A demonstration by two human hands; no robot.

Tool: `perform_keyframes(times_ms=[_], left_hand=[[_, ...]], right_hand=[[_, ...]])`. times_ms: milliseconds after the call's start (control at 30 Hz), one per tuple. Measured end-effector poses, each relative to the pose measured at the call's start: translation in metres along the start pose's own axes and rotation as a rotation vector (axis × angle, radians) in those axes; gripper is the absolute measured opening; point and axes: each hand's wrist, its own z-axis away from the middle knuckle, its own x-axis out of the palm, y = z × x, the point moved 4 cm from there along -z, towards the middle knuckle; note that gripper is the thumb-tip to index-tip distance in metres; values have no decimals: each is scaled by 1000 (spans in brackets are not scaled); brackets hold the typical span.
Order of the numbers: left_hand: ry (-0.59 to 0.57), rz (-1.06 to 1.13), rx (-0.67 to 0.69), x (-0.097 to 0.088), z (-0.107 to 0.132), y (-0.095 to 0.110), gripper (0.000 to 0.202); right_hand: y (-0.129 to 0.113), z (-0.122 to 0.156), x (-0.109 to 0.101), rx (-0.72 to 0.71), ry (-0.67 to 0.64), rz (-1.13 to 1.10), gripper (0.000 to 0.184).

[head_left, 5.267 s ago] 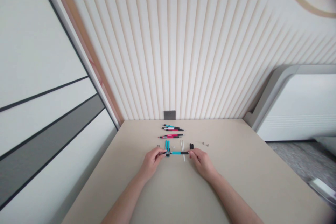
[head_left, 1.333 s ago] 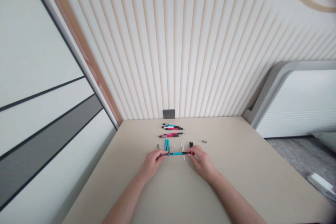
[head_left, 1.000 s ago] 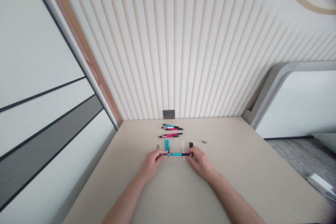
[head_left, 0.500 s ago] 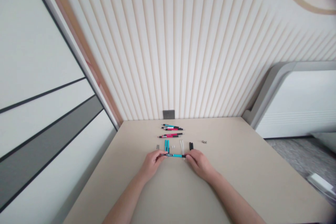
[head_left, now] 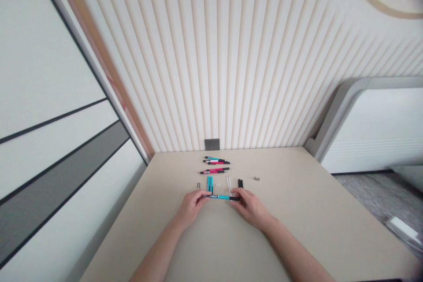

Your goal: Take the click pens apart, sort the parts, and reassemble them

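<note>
A blue pen with black ends lies level between my two hands, just above or on the table. My left hand pinches its left end between thumb and fingers. My right hand is closed about its black right end, with the fingers above and the thumb below. Right behind the pen are two blue pen barrels, small white pieces, thin white refills and two black grips. Small springs lie beyond my left hand.
Several assembled pens, red and blue among them, lie farther back on the beige table. Small metal tips sit to the right. A dark socket is on the ribbed wall behind. A bed stands at the right.
My right hand's fingers have shifted on the pen, and more of its black right end now shows. My left hand has stayed in place.
</note>
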Motion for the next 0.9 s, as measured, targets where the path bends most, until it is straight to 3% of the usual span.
perform_keyframes(times_ms=[100,233,400,500,700,900], left_hand=[[-3,-8,4,0,0,2,23],[-9,-1,13,0,0,4,22],[0,-3,14,-1,0,3,23],[-6,-1,25,0,0,1,23],[3,5,15,0,0,-3,24],[0,13,1,1,0,-2,25]], right_hand=[[-2,0,1,-58,-29,-8,21],[-1,0,0,-3,5,16,20],[-4,0,1,-80,-23,5,20],[-3,0,-1,-49,11,22,15],[-7,-1,-1,-93,-24,-8,21],[-4,0,-1,-20,0,15,16]])
